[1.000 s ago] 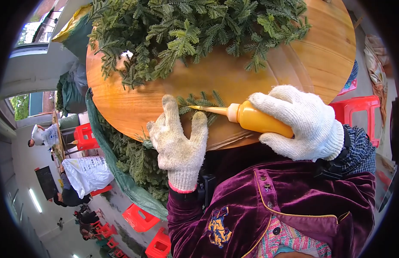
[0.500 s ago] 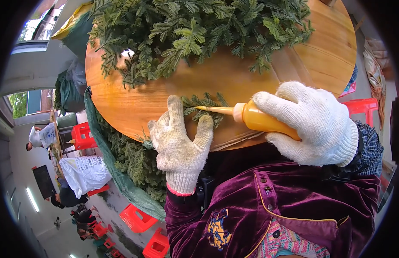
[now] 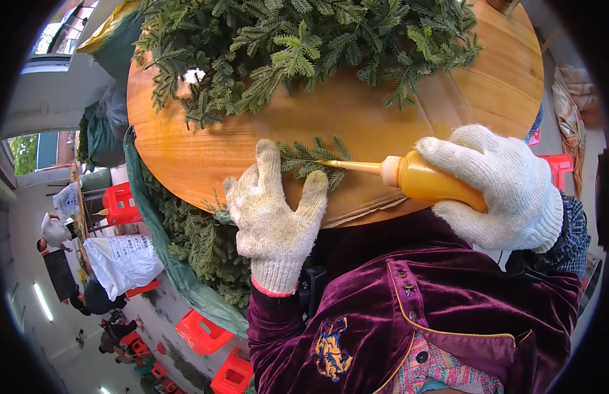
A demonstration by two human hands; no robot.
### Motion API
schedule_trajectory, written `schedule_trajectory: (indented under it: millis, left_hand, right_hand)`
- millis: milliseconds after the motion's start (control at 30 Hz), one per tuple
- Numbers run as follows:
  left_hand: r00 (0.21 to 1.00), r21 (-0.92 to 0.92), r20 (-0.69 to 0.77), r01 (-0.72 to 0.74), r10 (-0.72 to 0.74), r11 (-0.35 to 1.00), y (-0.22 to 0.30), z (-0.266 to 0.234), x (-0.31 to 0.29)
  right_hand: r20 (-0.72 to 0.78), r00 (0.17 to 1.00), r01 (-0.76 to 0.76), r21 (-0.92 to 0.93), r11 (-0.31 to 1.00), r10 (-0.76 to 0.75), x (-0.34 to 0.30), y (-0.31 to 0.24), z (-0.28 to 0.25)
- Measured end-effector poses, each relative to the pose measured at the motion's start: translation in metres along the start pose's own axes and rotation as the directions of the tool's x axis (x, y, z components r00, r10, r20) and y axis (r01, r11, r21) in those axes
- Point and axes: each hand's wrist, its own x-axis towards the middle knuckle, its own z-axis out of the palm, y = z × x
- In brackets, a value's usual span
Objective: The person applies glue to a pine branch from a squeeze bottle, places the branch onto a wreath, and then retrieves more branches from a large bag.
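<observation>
Your two hands, in white knitted gloves, work at the near edge of a round wooden table (image 3: 186,151). A small green fir sprig (image 3: 307,156) lies flat on it, just right of your left forefinger. Your left hand (image 3: 268,223) has thumb and forefinger spread in a wide V at the sprig; the other fingers curl inward, and you cannot tell whether they grip anything. Your right hand (image 3: 504,184) clasps a yellow squeeze bottle (image 3: 435,180) between thumb and fingers, tilted nearly level, its nozzle (image 3: 357,167) pointing left over the sprig. Beyond lies a heap of fir branches (image 3: 304,52); at your left, a green sack (image 3: 186,289) holds more greenery (image 3: 209,243).
</observation>
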Motion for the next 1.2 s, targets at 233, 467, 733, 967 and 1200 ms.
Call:
schedule_trajectory:
  millis: [233,467,733,967,1200]
  left_hand:
    - [0.999,0.005,-0.026,-0.026,0.026,1.0,-0.002,0.002,0.0]
    - [1.0,-0.001,-0.008,-0.007,0.007,1.0,-0.001,0.0,0.0]
    - [0.999,0.007,-0.035,-0.018,0.018,1.0,0.001,-0.001,-0.001]
    - [0.997,0.06,-0.056,-0.041,0.045,0.997,0.0,0.001,0.003]
    - [0.994,0.039,-0.088,-0.064,0.067,0.997,0.009,-0.008,0.007]
  right_hand:
    - [-0.049,0.999,0.005,0.024,1.0,-0.004,-0.011,0.007,0.0]
    - [-0.022,0.999,-0.024,0.052,0.998,0.025,-0.019,0.011,-0.003]
    - [-0.015,0.997,-0.079,0.07,0.994,0.08,-0.032,0.013,-0.004]
    - [-0.001,0.995,-0.103,0.074,0.992,0.103,-0.039,0.019,-0.004]
    - [-0.071,0.995,-0.054,0.223,0.973,0.071,-0.055,0.032,0.001]
